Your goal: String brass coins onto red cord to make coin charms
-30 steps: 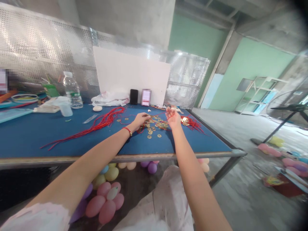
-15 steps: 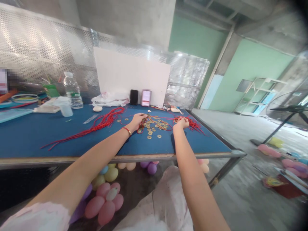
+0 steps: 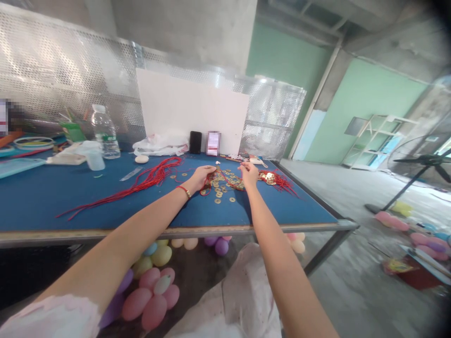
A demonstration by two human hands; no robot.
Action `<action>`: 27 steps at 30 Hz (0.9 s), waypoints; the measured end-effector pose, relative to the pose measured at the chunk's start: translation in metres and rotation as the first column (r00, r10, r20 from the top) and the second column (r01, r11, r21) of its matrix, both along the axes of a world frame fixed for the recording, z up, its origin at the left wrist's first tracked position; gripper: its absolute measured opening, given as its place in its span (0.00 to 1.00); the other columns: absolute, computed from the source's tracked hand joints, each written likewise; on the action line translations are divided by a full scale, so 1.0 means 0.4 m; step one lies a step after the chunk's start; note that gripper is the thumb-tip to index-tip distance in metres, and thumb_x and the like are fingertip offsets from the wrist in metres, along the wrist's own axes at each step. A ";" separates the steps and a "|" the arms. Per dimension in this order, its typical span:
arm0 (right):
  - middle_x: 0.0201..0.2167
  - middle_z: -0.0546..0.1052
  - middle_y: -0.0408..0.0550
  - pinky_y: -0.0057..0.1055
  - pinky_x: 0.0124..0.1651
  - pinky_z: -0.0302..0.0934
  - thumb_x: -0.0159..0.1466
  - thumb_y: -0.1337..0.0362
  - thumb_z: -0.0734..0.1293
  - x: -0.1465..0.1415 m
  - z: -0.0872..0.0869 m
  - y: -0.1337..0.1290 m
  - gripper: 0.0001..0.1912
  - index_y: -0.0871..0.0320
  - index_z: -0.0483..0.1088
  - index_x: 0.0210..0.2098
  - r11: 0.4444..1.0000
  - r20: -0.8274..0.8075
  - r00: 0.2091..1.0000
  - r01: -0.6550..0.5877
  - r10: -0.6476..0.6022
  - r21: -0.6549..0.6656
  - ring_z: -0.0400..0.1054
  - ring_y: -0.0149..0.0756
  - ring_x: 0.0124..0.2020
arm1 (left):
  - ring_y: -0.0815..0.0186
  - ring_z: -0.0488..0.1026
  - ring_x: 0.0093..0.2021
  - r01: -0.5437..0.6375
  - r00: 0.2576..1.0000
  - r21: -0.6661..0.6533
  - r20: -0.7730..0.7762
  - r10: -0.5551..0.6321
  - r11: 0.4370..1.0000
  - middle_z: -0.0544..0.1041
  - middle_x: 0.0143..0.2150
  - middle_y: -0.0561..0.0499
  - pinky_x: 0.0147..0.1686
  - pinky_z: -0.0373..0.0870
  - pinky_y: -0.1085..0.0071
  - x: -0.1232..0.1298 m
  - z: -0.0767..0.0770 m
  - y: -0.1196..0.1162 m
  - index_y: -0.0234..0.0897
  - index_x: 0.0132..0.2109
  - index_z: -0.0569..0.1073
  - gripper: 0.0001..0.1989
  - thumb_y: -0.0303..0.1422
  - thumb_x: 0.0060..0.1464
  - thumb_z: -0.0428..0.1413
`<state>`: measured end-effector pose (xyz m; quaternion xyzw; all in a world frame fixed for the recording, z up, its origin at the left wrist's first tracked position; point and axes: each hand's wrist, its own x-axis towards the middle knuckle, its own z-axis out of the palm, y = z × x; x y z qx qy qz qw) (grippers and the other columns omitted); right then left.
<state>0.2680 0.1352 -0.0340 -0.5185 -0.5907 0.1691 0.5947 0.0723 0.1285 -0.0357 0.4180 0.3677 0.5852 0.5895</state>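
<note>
My left hand (image 3: 204, 176), a red cord bracelet on its wrist, is closed in a pinch over the left side of a pile of brass coins (image 3: 225, 180). At its fingertips are a coin (image 3: 217, 168) and a loop of red cord (image 3: 205, 191). To the right of the pile, my right hand (image 3: 250, 174) is raised a little with its fingertips pinched on a thin red cord. A bundle of strung coins (image 3: 269, 178) with red cord ends (image 3: 284, 183) lies just right of that hand. The fingers partly hide what they grip.
A hank of long red cords (image 3: 155, 176) lies on the blue tabletop (image 3: 116, 188) to the left. Behind stand a plastic bottle (image 3: 105, 134), a cup (image 3: 94, 157), a black object (image 3: 196, 142) and a phone (image 3: 213, 143). Balloons (image 3: 154, 300) are under the table.
My right hand has moved left from the bundle toward the pile, leaving the strung coins uncovered. My left hand stays in nearly the same place.
</note>
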 end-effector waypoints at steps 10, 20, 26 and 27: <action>0.26 0.77 0.42 0.29 0.39 0.61 0.59 0.61 0.62 -0.026 -0.004 -0.020 0.08 0.56 0.71 0.31 0.978 0.259 0.946 -0.206 0.193 0.024 0.70 0.34 0.30 | 0.72 0.70 0.22 0.120 0.993 0.043 -0.025 -0.119 0.992 0.72 0.22 0.51 0.25 0.70 0.76 0.010 0.002 -0.017 0.29 0.27 0.73 0.04 0.21 0.46 0.61; 0.26 0.77 0.43 0.31 0.39 0.63 0.55 0.64 0.64 -0.028 -0.021 0.004 0.05 0.56 0.72 0.29 0.964 0.227 0.938 -0.267 0.262 -0.009 0.70 0.35 0.29 | 0.72 0.69 0.22 0.062 0.995 0.090 0.077 -0.069 0.994 0.72 0.22 0.50 0.28 0.67 0.74 0.000 0.004 -0.006 0.28 0.29 0.75 0.02 0.22 0.50 0.59; 0.25 0.76 0.44 0.30 0.37 0.62 0.54 0.62 0.64 -0.032 -0.022 0.008 0.06 0.57 0.72 0.29 0.939 0.163 0.926 -0.344 0.340 0.000 0.69 0.35 0.29 | 0.72 0.68 0.21 0.027 0.994 0.066 0.100 -0.033 0.997 0.72 0.21 0.51 0.26 0.65 0.75 -0.002 0.010 -0.012 0.29 0.27 0.73 0.05 0.21 0.51 0.58; 0.25 0.76 0.44 0.30 0.37 0.62 0.54 0.62 0.64 -0.032 -0.022 0.009 0.07 0.58 0.72 0.28 0.935 0.165 0.922 -0.354 0.349 -0.001 0.69 0.35 0.28 | 0.72 0.68 0.21 0.024 0.995 0.064 0.100 -0.030 0.998 0.72 0.21 0.51 0.26 0.65 0.75 -0.003 0.010 -0.012 0.29 0.27 0.73 0.05 0.21 0.51 0.58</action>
